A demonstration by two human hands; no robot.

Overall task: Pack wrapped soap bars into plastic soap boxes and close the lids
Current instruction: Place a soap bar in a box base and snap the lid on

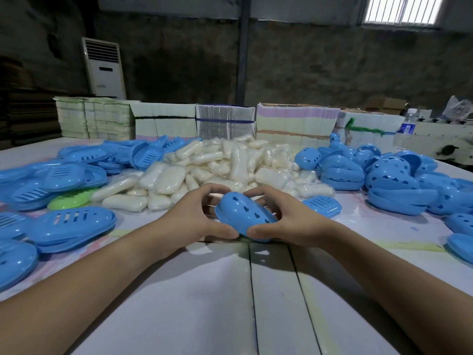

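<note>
Over the tabletop [230, 290] centre, left hand [190, 216] and right hand [289, 217] both have a clenched grip round one blue soap box [245, 216], tilted, heart-holed side up. Wrapped soap bars [217, 165] piled just behind; blue lids [69, 175] heaped left, blue shells [389, 175] right.

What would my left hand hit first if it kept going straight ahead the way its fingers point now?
Probably the pile of wrapped soap bars just beyond the blue soap box that the left hand grips with the right hand; depth is hard to judge.
</note>
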